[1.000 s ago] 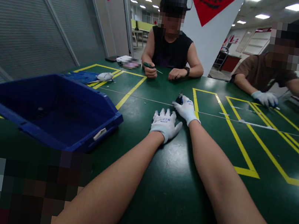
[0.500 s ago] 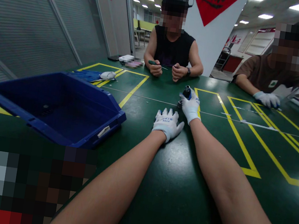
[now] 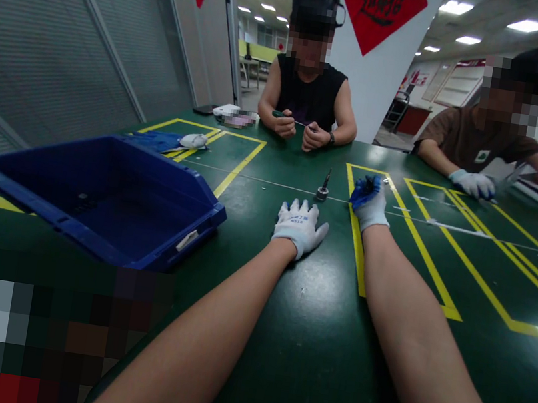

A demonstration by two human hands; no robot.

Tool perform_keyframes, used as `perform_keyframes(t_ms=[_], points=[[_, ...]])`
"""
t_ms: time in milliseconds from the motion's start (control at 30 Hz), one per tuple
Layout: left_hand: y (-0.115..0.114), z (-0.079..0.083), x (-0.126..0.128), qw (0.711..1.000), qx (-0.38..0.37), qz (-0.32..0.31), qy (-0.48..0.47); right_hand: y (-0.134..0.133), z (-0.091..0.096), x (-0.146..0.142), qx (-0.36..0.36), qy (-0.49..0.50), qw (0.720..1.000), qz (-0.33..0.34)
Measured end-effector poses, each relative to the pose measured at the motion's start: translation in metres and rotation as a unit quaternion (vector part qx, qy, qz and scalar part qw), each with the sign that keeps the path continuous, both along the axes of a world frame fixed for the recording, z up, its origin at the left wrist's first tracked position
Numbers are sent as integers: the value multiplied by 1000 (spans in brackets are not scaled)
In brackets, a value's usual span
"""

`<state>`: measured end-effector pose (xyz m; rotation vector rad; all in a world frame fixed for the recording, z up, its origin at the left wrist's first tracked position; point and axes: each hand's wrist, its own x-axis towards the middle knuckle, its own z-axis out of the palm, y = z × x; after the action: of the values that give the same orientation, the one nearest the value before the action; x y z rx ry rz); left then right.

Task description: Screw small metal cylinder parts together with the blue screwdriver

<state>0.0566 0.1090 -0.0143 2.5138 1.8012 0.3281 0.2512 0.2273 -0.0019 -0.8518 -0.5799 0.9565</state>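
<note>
My left hand (image 3: 299, 223) lies flat on the green table, palm down, in a white glove with blue fingertips; its fingers are spread and hold nothing. Just beyond its fingertips, a small metal part (image 3: 323, 189) stands upright, with a round base and a thin dark shaft. To the right of this part, my right hand (image 3: 371, 200) is turned so that the blue palm side of its glove shows. Its fingers are curled round a black cylindrical part (image 3: 371, 182), mostly hidden by the glove.
A large blue bin (image 3: 97, 203) stands at the left. Behind it lie blue-and-white gloves (image 3: 172, 140). Yellow tape (image 3: 421, 265) marks rectangles on the table (image 3: 299, 341). Across sits a person holding a green-handled screwdriver (image 3: 286, 116); another person with a gloved hand (image 3: 474, 183) is at the right.
My right hand has moved right and turned over, taking the black cylindrical part off the upright metal part, whose shaft now shows. My left hand has stayed in place.
</note>
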Motion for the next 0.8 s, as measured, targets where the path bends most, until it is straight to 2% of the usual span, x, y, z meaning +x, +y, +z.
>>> perform_keyframes(t_ms=[100,167,233,333,433,700,800], points=[[0,0,0,1000,-2,1,-2,-4,3,-6,-24,15,999,32],[0,0,0,1000,-1,0,-4,-8,8,-20,-27,-53,998,37],[0,0,0,1000,-1,-1,-7,-12,13,-36,3,-143,989,28],[1,-1,0,1000,-2,-2,-9,-17,16,-57,58,-271,960,46],[1,0,0,1000,-5,-3,-8,-19,15,-68,69,-356,929,71],[2,-2,0,1000,3,-5,-9,-19,17,-70,67,-427,901,-35],[2,-3,0,1000,2,0,-4,-15,16,-67,51,-485,872,-34]])
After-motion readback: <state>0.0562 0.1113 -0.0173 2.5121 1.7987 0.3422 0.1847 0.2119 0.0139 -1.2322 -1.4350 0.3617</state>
